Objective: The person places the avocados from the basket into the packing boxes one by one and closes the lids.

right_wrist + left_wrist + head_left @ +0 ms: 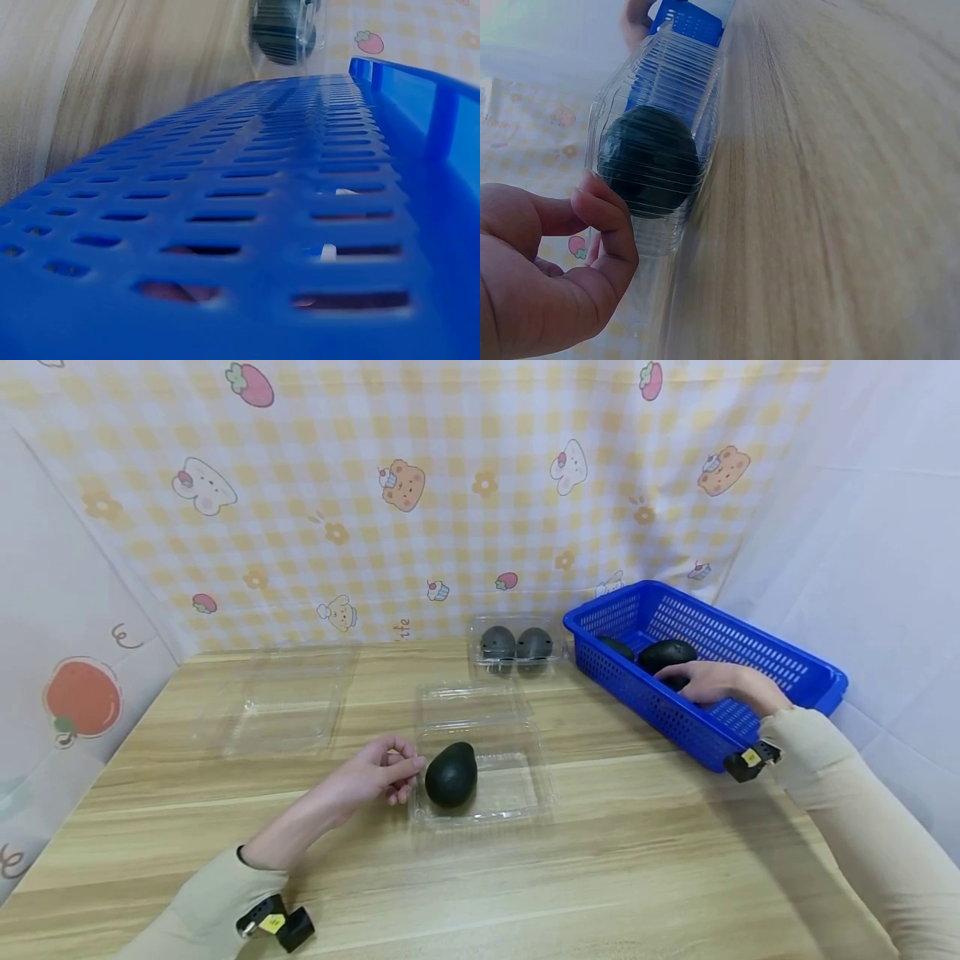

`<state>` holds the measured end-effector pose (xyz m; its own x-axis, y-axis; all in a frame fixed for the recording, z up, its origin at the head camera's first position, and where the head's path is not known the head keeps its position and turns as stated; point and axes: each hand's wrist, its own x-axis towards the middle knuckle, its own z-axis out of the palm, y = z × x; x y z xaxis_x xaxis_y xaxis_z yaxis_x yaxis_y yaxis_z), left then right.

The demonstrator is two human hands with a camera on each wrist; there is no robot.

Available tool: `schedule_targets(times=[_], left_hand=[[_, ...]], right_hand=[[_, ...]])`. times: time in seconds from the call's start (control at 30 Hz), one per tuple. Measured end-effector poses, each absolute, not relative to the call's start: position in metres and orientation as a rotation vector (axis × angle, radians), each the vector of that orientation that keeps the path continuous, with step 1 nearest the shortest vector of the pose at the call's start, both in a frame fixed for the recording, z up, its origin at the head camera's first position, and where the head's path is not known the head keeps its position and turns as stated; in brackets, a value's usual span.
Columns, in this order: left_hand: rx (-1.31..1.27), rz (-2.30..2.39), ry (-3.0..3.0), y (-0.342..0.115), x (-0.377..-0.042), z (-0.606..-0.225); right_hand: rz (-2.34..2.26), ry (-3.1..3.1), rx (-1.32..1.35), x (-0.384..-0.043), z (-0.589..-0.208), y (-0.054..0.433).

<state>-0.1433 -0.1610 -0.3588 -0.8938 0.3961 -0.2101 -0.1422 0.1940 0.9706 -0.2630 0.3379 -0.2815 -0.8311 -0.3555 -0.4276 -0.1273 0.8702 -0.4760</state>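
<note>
An avocado point(452, 775), dark green, lies in the left part of an open clear plastic clamshell box point(517, 785) in the middle of the table. At that box's left rim is my left hand point(382, 768), pinching the edge between thumb and fingers; the left wrist view shows the ribbed wall and the avocado point(649, 161) through it. My right hand point(705, 681) reaches over the near wall of a blue basket point(637, 689), fingers curled around a dark avocado point(672, 682) inside. In the right wrist view the basket's slotted wall point(225, 172) hides most of that hand.
Other avocados point(666, 653) lie in the basket close to the right hand. Behind the middle box stands a closed clear box point(557, 668) with dark avocados in it, beside the basket's left end. Another open clear box point(277, 727) sits at the left. A patterned curtain point(450, 527) backs the table.
</note>
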Motion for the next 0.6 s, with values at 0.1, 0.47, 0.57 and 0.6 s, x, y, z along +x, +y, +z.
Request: schedule_targets(times=[0.1,0.47,0.57,0.6], left_hand=[[0.236,1.744,2.058,-0.161,-0.143,-0.359],[0.238,1.749,2.051,-0.161,-0.143,-0.358],[0.238,1.748,2.050,-0.161,-0.144,-0.358],[0.238,1.748,2.051,-0.161,-0.144,-0.358]], right_hand=[[-0.614,2.591,-0.363,-0.261,-0.281,0.338],[-0.644,2.844,-0.401,-0.255,-0.276,0.337],[-0.721,2.864,-0.388,-0.252,-0.273,0.336],[-0.742,2.869,-0.386,-0.251,-0.272,0.336]])
